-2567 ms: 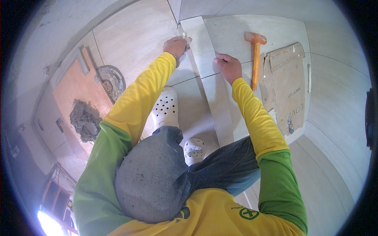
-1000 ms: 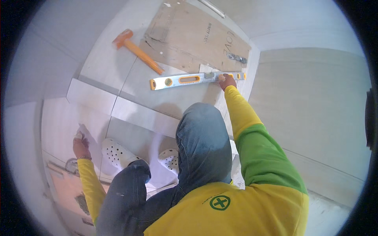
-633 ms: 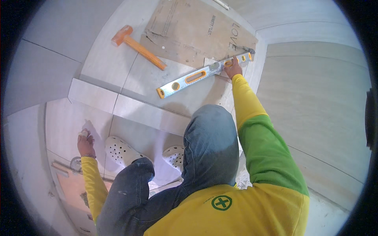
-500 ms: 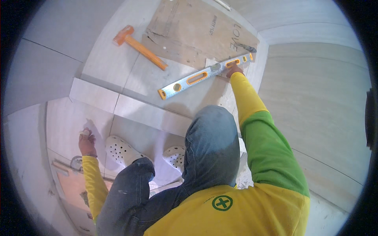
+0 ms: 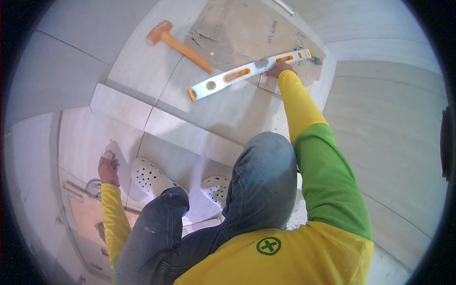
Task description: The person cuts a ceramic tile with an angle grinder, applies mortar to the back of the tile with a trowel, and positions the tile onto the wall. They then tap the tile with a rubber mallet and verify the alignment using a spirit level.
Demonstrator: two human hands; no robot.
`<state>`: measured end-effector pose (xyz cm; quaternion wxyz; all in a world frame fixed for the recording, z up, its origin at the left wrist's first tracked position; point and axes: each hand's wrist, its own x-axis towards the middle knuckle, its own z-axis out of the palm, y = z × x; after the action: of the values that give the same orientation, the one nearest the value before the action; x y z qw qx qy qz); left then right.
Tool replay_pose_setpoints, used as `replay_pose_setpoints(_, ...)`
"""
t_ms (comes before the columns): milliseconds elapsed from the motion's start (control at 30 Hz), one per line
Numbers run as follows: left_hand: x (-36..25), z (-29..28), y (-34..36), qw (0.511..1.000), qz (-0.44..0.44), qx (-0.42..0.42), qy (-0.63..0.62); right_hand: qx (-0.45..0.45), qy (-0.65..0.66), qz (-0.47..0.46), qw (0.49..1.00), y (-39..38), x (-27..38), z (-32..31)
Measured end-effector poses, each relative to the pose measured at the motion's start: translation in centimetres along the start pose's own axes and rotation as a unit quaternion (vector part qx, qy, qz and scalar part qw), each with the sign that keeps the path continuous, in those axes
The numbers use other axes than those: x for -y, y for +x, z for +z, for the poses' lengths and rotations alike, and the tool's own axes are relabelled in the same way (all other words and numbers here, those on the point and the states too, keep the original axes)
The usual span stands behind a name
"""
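Observation:
My right hand [image 5: 281,69] is closed round a silver spirit level [image 5: 259,68] with yellow ends, gripping it at the slot near its right end. The level slants over the raised tiled floor [image 5: 190,110], its left end nearer to me. Whether it touches the tiles, I cannot tell. Beyond its left half lies an orange mallet [image 5: 186,49], the handle pointing toward the level. Low on the left, my left hand [image 5: 109,172] is closed over the lower tiles, beside my left shoe. A small whitish thing [image 5: 109,155] shows at its fingertips, too small to name.
A flat brown cardboard sheet [image 5: 237,28] covers the far part of the raised floor. A tiled step edge [image 5: 190,137] crosses in front of my white clogs [image 5: 151,176]. Large tiled walls [image 5: 384,128] stand to the right and left. An orange-pink board [image 5: 85,213] lies at lower left.
The view has shifted slightly. My right hand has moved the spirit level a little farther away and leftward, bringing its left end closer to the mallet handle. My left hand stays about where it was.

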<state>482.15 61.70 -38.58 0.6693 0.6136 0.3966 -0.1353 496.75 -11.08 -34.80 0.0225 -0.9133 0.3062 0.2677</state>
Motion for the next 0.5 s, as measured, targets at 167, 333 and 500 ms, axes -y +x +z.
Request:
replay_pose_setpoints(167, -0.3, 0.0, -0.4, 1.0, 0.016, 0.008, -0.008, 0.035, -0.002, -0.087, 0.996, 0.8, -1.5, 2.6)
replay_pose_setpoints(333, 0.4, -1.0, -1.0, 1.0, -0.009, -0.026, -0.013, -0.05, -0.072, -0.185, 0.979, -2.6, -4.8, 5.8)
replay_pose_setpoints(500, 1.2, -1.0, -1.2, 0.998, 0.038, -0.032, 0.032, 0.004, -0.132, -0.211, 0.969, -4.0, -3.3, 4.1)
